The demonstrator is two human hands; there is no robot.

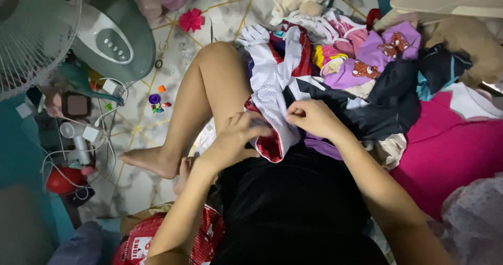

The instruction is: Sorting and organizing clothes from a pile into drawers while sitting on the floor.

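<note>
I sit on the floor with my left knee raised. A white garment [272, 81] with red trim lies draped over my lap and knee. My left hand [238, 134] grips its lower red-lined edge, fingers curled. My right hand [310, 117] pinches the white fabric just to the right of it. Both hands are close together above my black clothing [293, 202].
A pile of clothes [377, 71], purple, dark blue and pink, lies at the right. A plush toy [296, 0] sits at the back. A standing fan [112, 34], cables and small toys [156, 101] clutter the marble floor at the left. A red bag [141, 244] lies near me.
</note>
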